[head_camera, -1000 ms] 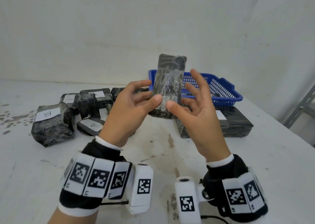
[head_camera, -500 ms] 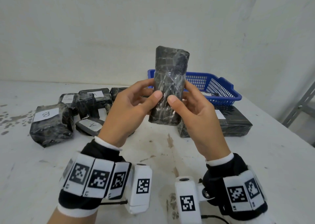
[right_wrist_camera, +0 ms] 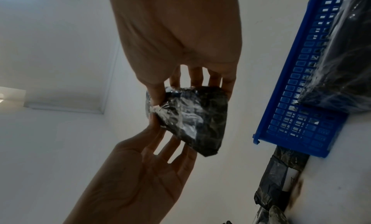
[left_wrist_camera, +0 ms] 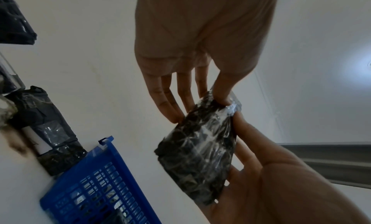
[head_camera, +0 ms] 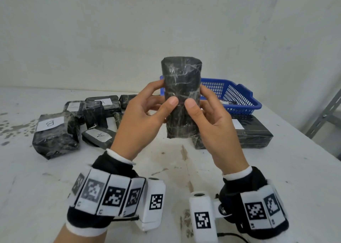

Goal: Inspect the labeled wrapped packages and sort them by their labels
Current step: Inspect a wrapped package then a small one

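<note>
Black wrapped pkg (head_camera: 181,98) held upright above counter (head_camera: 184,169), in front of blue basket (head_camera: 239,96). Left hand (head_camera: 140,119) & right hand (head_camera: 212,124) both clamped on it, thumbs in front, fingers behind.

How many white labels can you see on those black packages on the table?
5: B label at left, A label beside it, rear-left label and rear-right label behind them, side label on the big package by the blue basket. The held package shows none; more may be hidden.
</note>
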